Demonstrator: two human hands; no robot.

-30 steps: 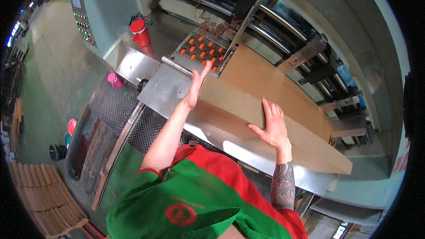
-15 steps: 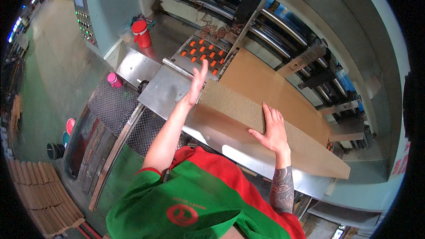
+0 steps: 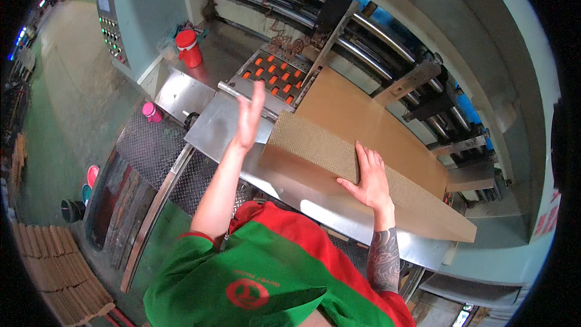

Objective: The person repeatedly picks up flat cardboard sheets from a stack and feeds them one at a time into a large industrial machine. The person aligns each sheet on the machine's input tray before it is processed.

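Observation:
A thick stack of brown corrugated cardboard sheets (image 3: 311, 145) lies on the machine's metal feed table (image 3: 221, 127), its fluted edges facing me. My right hand (image 3: 372, 183) rests on those edges near the middle of the stack, fingers stretched out and thumb spread. Just off the stack's left end, my left hand (image 3: 249, 122) is held up on edge with its fingers extended. It holds nothing, and a small gap shows between it and the cardboard.
Orange rollers (image 3: 275, 75) sit behind the table, below long steel shafts (image 3: 375, 27). A red jug (image 3: 189, 48) and a pink bottle (image 3: 152, 112) stand to the left. A control panel (image 3: 110, 30) is at far left; bundled cardboard (image 3: 57, 266) lies on the floor.
My left hand has moved left, away from the end of the stack. My right hand stays in place on the cardboard edges. The whole view has shifted slightly.

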